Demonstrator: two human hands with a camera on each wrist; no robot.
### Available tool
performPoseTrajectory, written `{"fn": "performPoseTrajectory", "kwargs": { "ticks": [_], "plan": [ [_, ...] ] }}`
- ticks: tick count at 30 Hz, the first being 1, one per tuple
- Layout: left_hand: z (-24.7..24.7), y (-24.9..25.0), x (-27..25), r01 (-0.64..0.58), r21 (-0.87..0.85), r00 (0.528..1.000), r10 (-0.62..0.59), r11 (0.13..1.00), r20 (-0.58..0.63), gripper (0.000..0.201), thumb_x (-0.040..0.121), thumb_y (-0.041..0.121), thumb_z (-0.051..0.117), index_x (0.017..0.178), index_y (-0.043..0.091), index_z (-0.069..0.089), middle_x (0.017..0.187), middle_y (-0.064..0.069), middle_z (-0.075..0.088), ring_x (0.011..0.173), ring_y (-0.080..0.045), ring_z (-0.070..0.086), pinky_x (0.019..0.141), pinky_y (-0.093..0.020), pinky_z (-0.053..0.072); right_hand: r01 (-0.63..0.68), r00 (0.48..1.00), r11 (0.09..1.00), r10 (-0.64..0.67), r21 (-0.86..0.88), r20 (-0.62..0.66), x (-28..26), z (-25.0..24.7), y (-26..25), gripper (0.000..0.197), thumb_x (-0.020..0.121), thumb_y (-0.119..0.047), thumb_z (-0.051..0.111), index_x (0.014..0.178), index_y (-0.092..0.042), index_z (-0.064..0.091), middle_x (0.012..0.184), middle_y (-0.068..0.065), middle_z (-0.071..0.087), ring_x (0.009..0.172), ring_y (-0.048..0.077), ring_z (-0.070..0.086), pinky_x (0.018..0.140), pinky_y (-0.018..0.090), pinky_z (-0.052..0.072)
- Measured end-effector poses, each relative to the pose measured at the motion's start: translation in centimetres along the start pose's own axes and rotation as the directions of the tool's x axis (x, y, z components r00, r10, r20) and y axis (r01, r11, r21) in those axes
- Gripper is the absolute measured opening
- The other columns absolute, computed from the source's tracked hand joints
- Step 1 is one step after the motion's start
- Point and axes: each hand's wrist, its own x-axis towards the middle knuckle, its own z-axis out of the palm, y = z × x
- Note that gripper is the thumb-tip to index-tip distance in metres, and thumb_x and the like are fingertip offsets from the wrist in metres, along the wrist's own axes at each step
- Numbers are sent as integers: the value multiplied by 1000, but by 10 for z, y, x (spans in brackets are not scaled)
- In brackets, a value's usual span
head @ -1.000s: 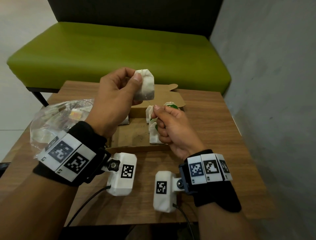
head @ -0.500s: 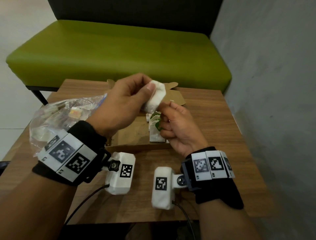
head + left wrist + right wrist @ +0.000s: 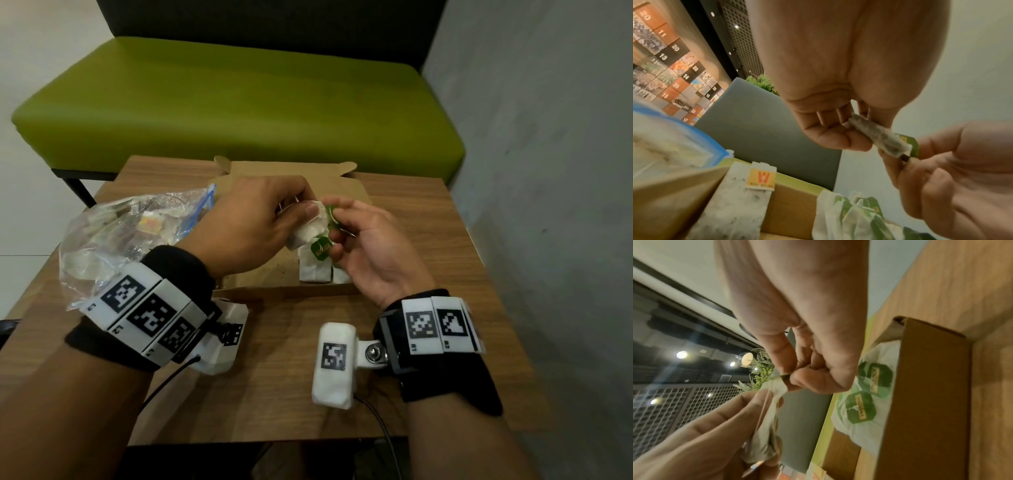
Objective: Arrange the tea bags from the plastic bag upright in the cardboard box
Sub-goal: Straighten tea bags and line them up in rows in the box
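Head view: left hand [image 3: 253,226] and right hand [image 3: 363,240] pinch one tea bag [image 3: 313,228] — both grips closed.

White tea bag [image 3: 310,229] held tilted above open cardboard box [image 3: 356,192]; green-tagged tea bags [image 3: 317,270] upright inside; clear plastic bag [image 3: 113,240] left

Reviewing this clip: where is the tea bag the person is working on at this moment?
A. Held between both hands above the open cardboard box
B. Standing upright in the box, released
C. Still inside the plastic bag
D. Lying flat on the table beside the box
A: the left hand and right hand both pinch the tea bag in the air over the cardboard box, apart from the plastic bag.
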Motion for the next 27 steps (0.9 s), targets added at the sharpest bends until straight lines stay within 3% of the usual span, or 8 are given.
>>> {"fn": "performPoseTrajectory", "kwargs": {
  "ticks": [3,10,14,19,24,27],
  "plan": [
    [-1,-3,-1,-18,88,1000,16,996,19,15,98,33,55,90,25,66,64,14,58,59,1,51,52,-21,31,58,998,993,-61,-100,-27,1,0,2,19,98,-1,56,94,-15,69,81,-2,64,66,5,51,54,17,41],
    [2,-6,0,37,131,999,-35,991,-19,18,97,30,56,82,25,64,64,12,61,60,-4,55,54,-27,38,97,995,995,-97,0,-11,1,3,4,11,91,1,66,94,-10,65,79,4,66,64,9,59,54,16,51],
    [2,-3,1,193,-131,980,-196,973,-14,24,99,30,55,81,21,68,69,6,69,66,-11,66,62,-34,54,102,994,991,-105,-87,-26,2,4,7,11,91,-4,70,97,-12,66,82,4,70,63,7,65,53,18,52],
    [2,2,1,326,-406,943,-324,854,76,32,102,29,50,82,15,70,66,6,67,60,-11,62,62,-36,56,172,977,962,-194,-212,-91,1,6,6,10,90,-6,72,96,-11,66,79,2,70,58,3,62,49,16,49],
    [1,6,0,282,-451,959,-265,847,102,15,97,22,60,87,17,71,72,3,71,62,-6,63,57,-21,53,151,976,944,-189,-292,-107,-1,4,5,13,92,-17,72,103,-13,66,88,1,69,64,3,62,49,17,48],
    [4,3,0,292,-486,955,-282,824,95,10,94,18,65,86,16,71,77,-2,72,65,-10,67,60,-28,59,111,989,910,-141,-400,-48,-1,1,8,12,96,-23,67,104,-14,69,84,-2,67,64,3,60,49,17,47]
  ]
}}
